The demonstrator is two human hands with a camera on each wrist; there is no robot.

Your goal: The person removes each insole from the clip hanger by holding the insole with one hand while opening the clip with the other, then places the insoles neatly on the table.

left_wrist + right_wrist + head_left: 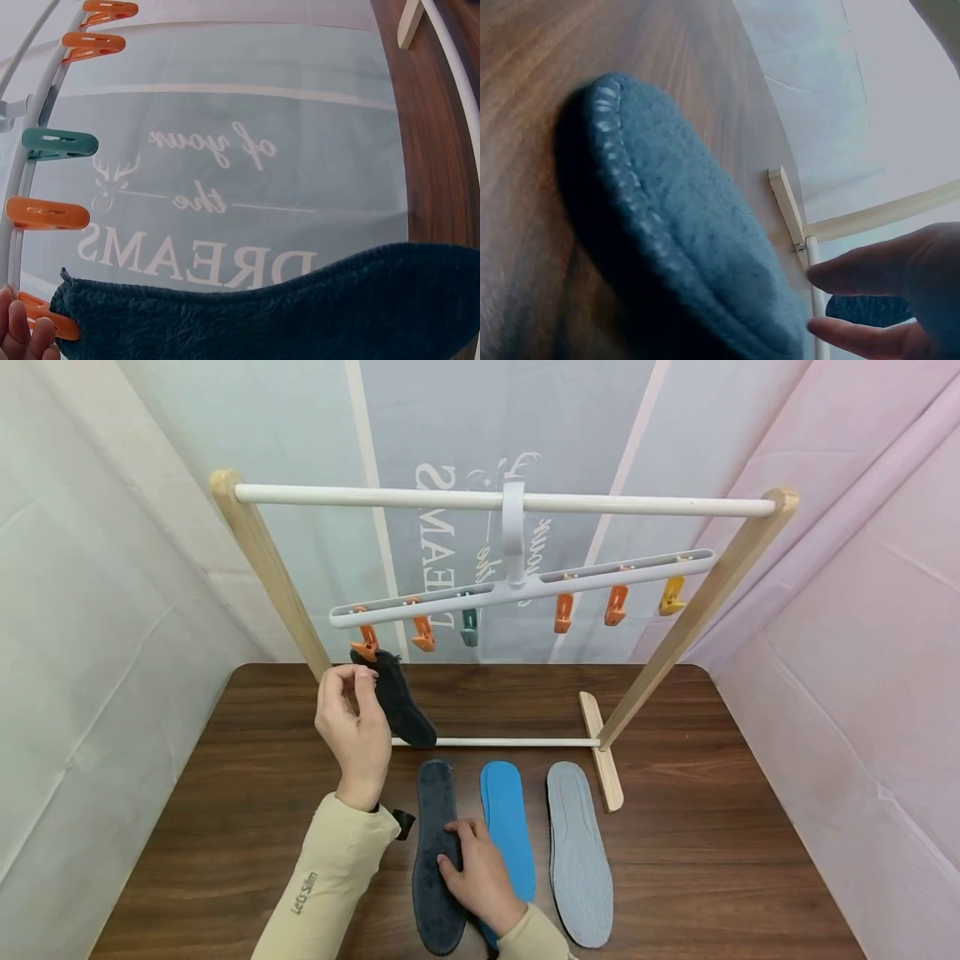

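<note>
A dark fleecy insole [400, 702] hangs from the leftmost orange clip [365, 644] of a white clip hanger [517, 591]. My left hand [351, 727] is just in front of that clip, fingers loosely bent and apparently holding nothing. In the left wrist view its fingertips [26, 334] show beside the clip's handle end. A second dark insole [437, 910] lies flat on the table. Over its right edge is my right hand [482, 872], thumb and forefinger apart; whether they touch the fleece, I cannot tell.
The hanger hooks over the upper white rod [360, 496] of a wooden stand [663, 643]. Several other clips hang along it, including a teal clip [469, 627] and a yellow clip [672, 597]. Blue insoles [507, 814] and a grey insole [580, 860] lie on the table [705, 843].
</note>
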